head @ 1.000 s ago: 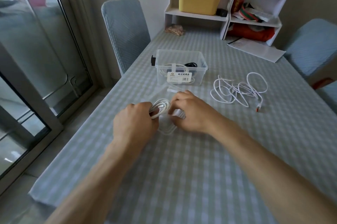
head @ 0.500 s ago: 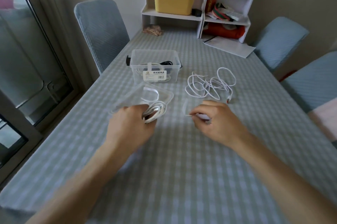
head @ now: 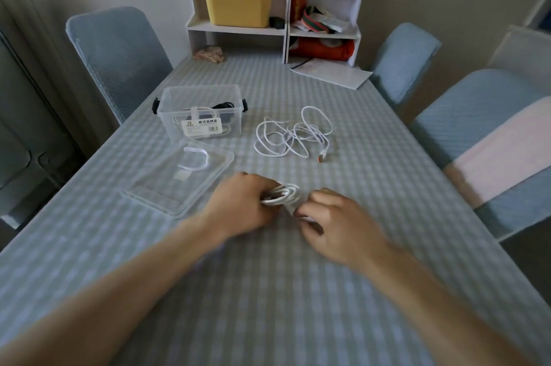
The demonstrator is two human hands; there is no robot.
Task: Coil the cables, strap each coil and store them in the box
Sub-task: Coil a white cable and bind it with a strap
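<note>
Left hand (head: 241, 204) grips a white cable coil (head: 283, 194), fingers curled round its left side; the coil sticks out to the right of the fist, low over the desk (head: 298, 291), loops lying roughly flat. Right hand (head: 334, 222) sits just right of the coil, fingertips pinching something small and white at about the coil's near-right edge, likely the strap or a cable end; blur, cannot tell which. Key relation: the coil lies between the two hands, so the strap has to go round the free right side, and the right hand is nearer that side.

Clear box (head: 201, 115) stands up-left of the hands, well apart, open, with strapped white and dark cables already in it. Its lid (head: 179, 184) lies flat between box and left hand, a loose white strap (head: 195, 161) on it. A second white cable (head: 293, 134) lies uncoiled right of the box, orange-tipped plug at its near end.

Writing: the white label on the box front has a small logo, Chinese characters reading roughly 欧式收纳盒, and a barcode; smaller print unreadable. No brand legible elsewhere.

Judgement: strapping step on this coil, one cable left to coil.
</note>
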